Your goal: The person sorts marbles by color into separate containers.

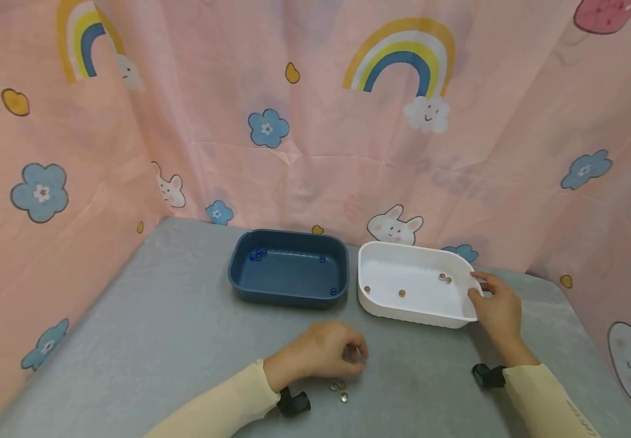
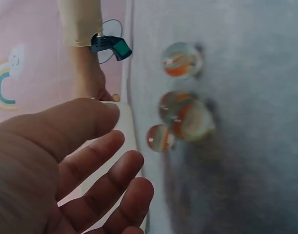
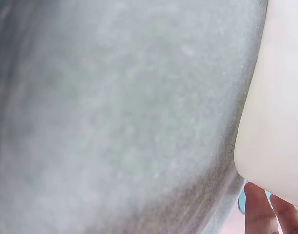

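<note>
My left hand [image 1: 323, 350] hovers over the grey table beside several clear glass marbles with orange swirls [image 1: 344, 396]. In the left wrist view its fingers [image 2: 107, 187] are loosely bent with nothing between them and the thumb; the marbles [image 2: 182, 60] lie just past the fingertips. My right hand [image 1: 498, 307] holds the right end of a white tray [image 1: 416, 313], thumb and fingers at the rim. Fingers [image 3: 258, 209] of that hand show against the tray's outer wall [image 3: 275, 141] in the right wrist view. Several orange-toned marbles [image 1: 401, 293] lie spread inside the white tray.
Left of the white tray stands a dark blue tray [image 1: 288, 299] holding several blue marbles [image 1: 258, 256]. Both trays are near the back edge of the grey table [image 1: 156, 340]. A pink patterned curtain [image 1: 315, 170] hangs behind and along the sides.
</note>
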Action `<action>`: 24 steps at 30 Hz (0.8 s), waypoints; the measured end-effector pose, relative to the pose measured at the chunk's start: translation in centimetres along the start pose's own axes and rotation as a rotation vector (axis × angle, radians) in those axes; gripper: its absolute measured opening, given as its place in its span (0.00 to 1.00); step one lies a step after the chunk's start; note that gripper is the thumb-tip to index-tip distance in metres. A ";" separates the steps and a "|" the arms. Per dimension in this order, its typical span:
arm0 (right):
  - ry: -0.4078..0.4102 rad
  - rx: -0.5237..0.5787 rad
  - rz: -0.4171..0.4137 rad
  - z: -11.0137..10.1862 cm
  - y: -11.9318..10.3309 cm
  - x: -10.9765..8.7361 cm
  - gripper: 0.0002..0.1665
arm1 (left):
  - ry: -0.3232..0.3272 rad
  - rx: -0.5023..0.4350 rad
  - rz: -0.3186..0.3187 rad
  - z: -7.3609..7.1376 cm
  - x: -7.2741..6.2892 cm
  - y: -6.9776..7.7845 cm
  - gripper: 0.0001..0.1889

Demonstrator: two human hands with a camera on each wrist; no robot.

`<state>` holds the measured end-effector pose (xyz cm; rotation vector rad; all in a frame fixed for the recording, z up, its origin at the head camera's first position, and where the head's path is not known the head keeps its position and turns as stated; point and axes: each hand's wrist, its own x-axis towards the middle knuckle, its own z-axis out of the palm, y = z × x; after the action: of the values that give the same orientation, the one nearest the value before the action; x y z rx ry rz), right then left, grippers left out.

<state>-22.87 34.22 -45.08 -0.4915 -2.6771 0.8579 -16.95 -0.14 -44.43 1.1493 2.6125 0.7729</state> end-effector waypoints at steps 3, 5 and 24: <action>-0.007 -0.003 0.001 0.0 -0.1 0.0 0.25 | 0.009 0.031 -0.005 0.3 -0.2 -0.2 0.07; -0.007 -0.008 0.000 0.0 -0.1 0.0 0.24 | 0.010 0.036 -0.013 0.5 -0.3 -0.3 0.07; -0.009 -0.001 0.007 0.0 0.1 0.0 0.24 | -0.031 0.042 -0.067 0.9 -0.3 -0.2 0.05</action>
<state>-22.83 34.29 -45.19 -0.4993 -2.6850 0.8634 -16.51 -0.12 -45.33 1.0700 2.6386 0.6849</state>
